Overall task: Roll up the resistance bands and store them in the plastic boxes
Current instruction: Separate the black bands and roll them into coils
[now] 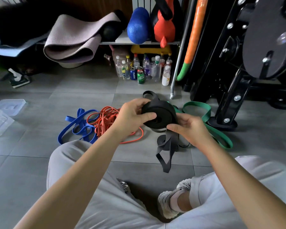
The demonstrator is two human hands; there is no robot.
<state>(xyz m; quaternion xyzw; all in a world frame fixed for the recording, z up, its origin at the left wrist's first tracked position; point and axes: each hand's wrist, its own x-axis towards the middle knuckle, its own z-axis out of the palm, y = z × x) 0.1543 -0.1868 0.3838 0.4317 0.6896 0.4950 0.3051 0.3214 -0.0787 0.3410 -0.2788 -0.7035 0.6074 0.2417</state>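
A black band [158, 114], blue band [76, 128], orange band [106, 121] and green band [205, 113] on grey tiles [39, 146].

The left forearm [82, 164] and the right forearm [238, 176], both bare, reach forward from the lower corners and converge. The left hand [132, 116] grips the black band roll [162, 113] from its left side. Its fingers curl over the top rim and its thumb lies flat across the near face, toward the centre. The right hand [190, 128], just right of the left hand and slightly lower, holds the roll's lower right edge, with the thumb pointing left onto it and the fingers wrapped behind. Both wrists look roughly straight.
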